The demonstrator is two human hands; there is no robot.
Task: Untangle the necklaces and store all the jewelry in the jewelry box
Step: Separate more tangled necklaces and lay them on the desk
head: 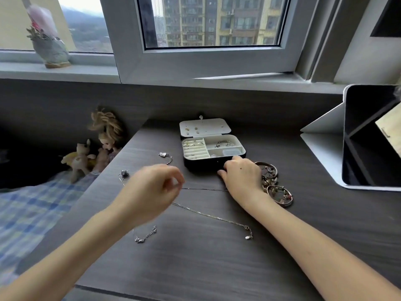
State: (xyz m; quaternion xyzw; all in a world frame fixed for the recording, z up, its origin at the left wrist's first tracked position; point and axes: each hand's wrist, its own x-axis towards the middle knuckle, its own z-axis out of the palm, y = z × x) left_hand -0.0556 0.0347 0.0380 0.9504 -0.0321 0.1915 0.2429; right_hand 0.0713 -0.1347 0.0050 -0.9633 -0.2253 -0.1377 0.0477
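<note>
An open black jewelry box (200, 163) with a cream lining stands on the dark wooden desk (195, 257); rings and a bracelet lie in its compartments. Thin silver necklace chains (217, 218) trail over the desk in front of it. A taut chain stretch (204, 189) runs between my hands. My left hand (152, 187) is raised and blurred, fingers pinched on that chain. My right hand (240, 173) rests on the desk just before the box, pressing the chain's other end. A silver pendant (163, 154) and a small charm (124, 173) lie to the left.
Several bangles with charms (280, 195) are stacked right of my right hand. A tablet in a folding stand (368, 137) is at the far right. Dolls and a plush toy (86, 157) sit left of the desk, by a checked bedspread (28, 213).
</note>
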